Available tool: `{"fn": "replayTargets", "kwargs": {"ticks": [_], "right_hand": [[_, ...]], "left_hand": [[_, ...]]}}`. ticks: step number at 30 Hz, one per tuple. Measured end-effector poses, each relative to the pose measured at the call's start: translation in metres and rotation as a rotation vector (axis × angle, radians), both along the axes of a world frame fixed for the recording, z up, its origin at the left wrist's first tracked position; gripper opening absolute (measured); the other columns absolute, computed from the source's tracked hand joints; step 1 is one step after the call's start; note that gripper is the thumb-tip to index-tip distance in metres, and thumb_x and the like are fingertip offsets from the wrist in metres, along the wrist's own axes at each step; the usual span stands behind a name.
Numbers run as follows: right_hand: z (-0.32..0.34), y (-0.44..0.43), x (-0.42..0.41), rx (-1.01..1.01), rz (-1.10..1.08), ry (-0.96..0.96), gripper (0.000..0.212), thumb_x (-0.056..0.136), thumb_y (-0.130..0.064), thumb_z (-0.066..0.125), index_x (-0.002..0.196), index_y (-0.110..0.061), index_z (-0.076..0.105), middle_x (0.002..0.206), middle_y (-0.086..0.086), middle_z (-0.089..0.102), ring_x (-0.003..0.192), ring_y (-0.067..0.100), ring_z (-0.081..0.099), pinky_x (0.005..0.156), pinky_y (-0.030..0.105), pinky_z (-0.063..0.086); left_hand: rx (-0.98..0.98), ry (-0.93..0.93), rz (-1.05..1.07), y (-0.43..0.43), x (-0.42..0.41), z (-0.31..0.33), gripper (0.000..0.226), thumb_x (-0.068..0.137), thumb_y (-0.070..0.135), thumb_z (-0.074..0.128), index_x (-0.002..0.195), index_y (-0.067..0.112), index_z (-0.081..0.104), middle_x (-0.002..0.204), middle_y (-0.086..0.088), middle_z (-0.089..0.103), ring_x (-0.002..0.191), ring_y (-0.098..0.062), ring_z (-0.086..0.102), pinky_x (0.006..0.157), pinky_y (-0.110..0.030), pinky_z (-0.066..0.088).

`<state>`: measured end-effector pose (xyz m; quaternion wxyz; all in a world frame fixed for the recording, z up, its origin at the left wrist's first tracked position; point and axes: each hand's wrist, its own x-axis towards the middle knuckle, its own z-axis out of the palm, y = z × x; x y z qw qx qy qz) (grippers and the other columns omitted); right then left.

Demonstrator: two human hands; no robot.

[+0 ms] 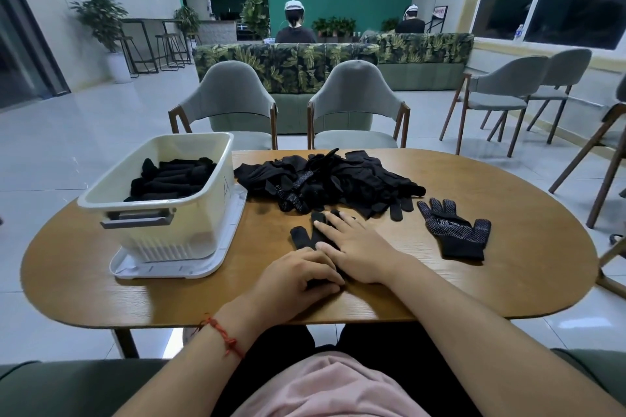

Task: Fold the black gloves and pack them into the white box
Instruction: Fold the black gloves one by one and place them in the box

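We look down at a rounded wooden surface (508, 274) where two bare hands work on one black glove (301, 237) just in front of us. The right hand (355, 247) lies flat on it with fingers straight and spread a little, apparently pressing the cloth still and smooth. The left hand (298, 276) sits at the glove's near end with its fingers curled around a bit of black cloth, probably the cuff, which we judge it is about to fold over. The glove's long axis runs away from us and leans slightly left, cuff nearest our body, fingertips pointing toward the far edge; only its thumb and a few fingertips show past the hands. Just beyond it, a loose pile of gloves (325, 179) waits mid-surface, within easy reach. To the right, apart from the pile, a single dotted glove (455, 230) lies flat, grip dots up, fingers pointing away, likely the partner set aside for pairing. On the left stands the white box (162, 213), resting on what looks like its own lid (162, 271), open at the top. Inside, folded gloves (172, 179) lie in rows across its floor, so packing is well under way, though the pile suggests plenty remains.
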<state>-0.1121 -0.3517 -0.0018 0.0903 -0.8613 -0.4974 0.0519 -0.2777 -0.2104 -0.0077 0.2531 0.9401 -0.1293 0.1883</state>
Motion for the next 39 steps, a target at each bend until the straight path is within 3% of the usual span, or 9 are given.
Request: {"fn": "replayTargets", "kwargs": {"ticks": [6, 9, 10, 12, 15, 21, 25, 34, 39], "right_hand": [[-0.001, 0.005, 0.001, 0.019, -0.092, 0.01, 0.069, 0.106, -0.072, 0.023, 0.168, -0.042, 0.019, 0.18, -0.001, 0.0, 0.165, 0.028, -0.003, 0.132, 0.054, 0.002], [0.001, 0.004, 0.002, 0.064, -0.106, 0.042, 0.063, 0.105, -0.071, 0.03, 0.164, -0.049, 0.024, 0.18, -0.003, 0.002, 0.165, 0.029, -0.002, 0.132, 0.058, 0.003], [0.002, 0.004, 0.001, 0.077, -0.101, 0.04, 0.062, 0.105, -0.071, 0.03, 0.163, -0.05, 0.025, 0.179, -0.005, 0.004, 0.165, 0.027, -0.002, 0.131, 0.059, 0.003], [0.002, 0.005, 0.0, 0.073, -0.083, 0.013, 0.062, 0.106, -0.068, 0.028, 0.164, -0.048, 0.026, 0.178, -0.012, 0.009, 0.165, 0.022, 0.0, 0.131, 0.061, 0.002], [0.0, 0.005, -0.001, 0.072, -0.075, -0.011, 0.063, 0.108, -0.065, 0.025, 0.166, -0.042, 0.027, 0.175, -0.018, 0.018, 0.163, 0.018, 0.005, 0.13, 0.06, 0.002], [-0.001, 0.005, -0.001, 0.09, -0.082, -0.013, 0.063, 0.107, -0.066, 0.024, 0.165, -0.043, 0.028, 0.174, -0.012, 0.023, 0.161, 0.018, 0.008, 0.13, 0.058, 0.007], [0.0, 0.004, -0.004, 0.097, -0.08, -0.003, 0.064, 0.108, -0.064, 0.026, 0.167, -0.039, 0.027, 0.174, -0.017, 0.023, 0.161, 0.016, 0.008, 0.13, 0.057, 0.005], [0.002, 0.003, -0.004, 0.11, -0.083, -0.011, 0.065, 0.109, -0.063, 0.028, 0.168, -0.037, 0.027, 0.174, -0.015, 0.022, 0.16, 0.012, 0.011, 0.13, 0.053, 0.009], [0.002, 0.005, -0.004, 0.07, -0.082, 0.004, 0.062, 0.108, -0.063, 0.024, 0.167, -0.043, 0.023, 0.176, -0.016, 0.018, 0.162, 0.015, 0.008, 0.13, 0.054, 0.007]], "left_hand": [[-0.097, -0.013, 0.045, -0.002, -0.007, 0.004, 0.017, 0.1, 0.034, 0.071, 0.116, 0.031, 0.077, 0.117, 0.02, 0.067, 0.116, -0.005, 0.062, 0.1, -0.027, 0.051], [-0.265, -0.11, 0.405, 0.007, -0.007, 0.005, 0.006, 0.101, 0.028, 0.066, 0.104, 0.032, 0.07, 0.099, 0.016, 0.067, 0.095, -0.007, 0.063, 0.088, -0.033, 0.054], [-0.284, -0.065, 0.526, 0.012, -0.006, 0.003, 0.003, 0.1, 0.034, 0.065, 0.103, 0.035, 0.064, 0.095, 0.016, 0.065, 0.091, -0.007, 0.062, 0.083, -0.035, 0.055], [-0.246, 0.052, 0.654, 0.018, -0.001, -0.001, 0.019, 0.094, 0.053, 0.064, 0.107, 0.041, 0.056, 0.095, 0.017, 0.063, 0.095, -0.009, 0.061, 0.084, -0.036, 0.056], [-0.229, 0.096, 0.671, 0.019, 0.01, -0.003, 0.032, 0.088, 0.055, 0.07, 0.114, 0.044, 0.053, 0.096, 0.022, 0.065, 0.099, -0.006, 0.063, 0.093, -0.041, 0.056], [-0.531, 0.122, 0.619, 0.032, 0.027, 0.0, 0.03, 0.083, 0.029, 0.081, 0.105, 0.039, 0.062, 0.09, 0.022, 0.074, 0.083, 0.004, 0.071, 0.09, -0.043, 0.061], [-0.607, 0.121, 0.588, 0.034, 0.032, 0.003, 0.031, 0.086, 0.016, 0.083, 0.106, 0.03, 0.065, 0.094, 0.01, 0.076, 0.082, 0.0, 0.072, 0.092, -0.044, 0.061], [-0.414, 0.085, 0.687, 0.044, 0.05, -0.011, 0.023, 0.086, 0.04, 0.077, 0.093, 0.048, 0.056, 0.089, 0.02, 0.07, 0.084, -0.003, 0.07, 0.084, -0.043, 0.062], [-0.326, 0.083, 0.756, 0.041, 0.049, -0.01, 0.02, 0.091, 0.045, 0.071, 0.092, 0.043, 0.051, 0.088, 0.018, 0.066, 0.086, -0.011, 0.067, 0.082, -0.044, 0.061]]}}
